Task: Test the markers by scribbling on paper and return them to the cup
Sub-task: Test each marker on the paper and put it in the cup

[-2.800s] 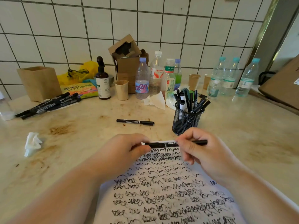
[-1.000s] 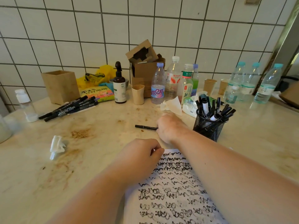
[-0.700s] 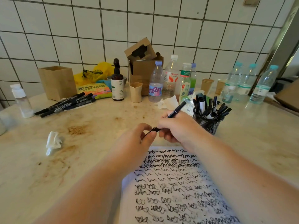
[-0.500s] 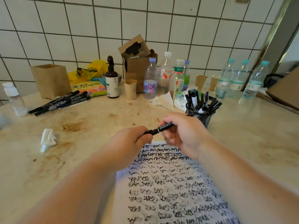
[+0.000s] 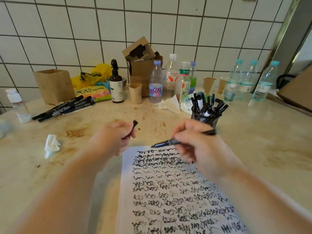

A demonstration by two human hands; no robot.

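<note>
Stained counter (image 5: 253, 149) was cluttered; I watched the right hand (image 5: 200, 149) gripping an uncapped marker (image 5: 164, 143), left hand (image 5: 113, 137) pinching its cap (image 5: 134, 125). The paper (image 5: 168, 191) was nearly full, so a fresh scribble could've got lost in old ink.

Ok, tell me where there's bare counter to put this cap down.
Bare counter lies between the crumpled tissue and the left hand, and right of the mesh cup. The back is crowded with bottles and loose markers. The paper fills the front.

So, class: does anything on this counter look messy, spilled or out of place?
Yes. Brown stains smear the counter left of the hands, a crumpled tissue lies beside them, and loose markers lie piled by the wooden box, outside the mesh cup.
</note>
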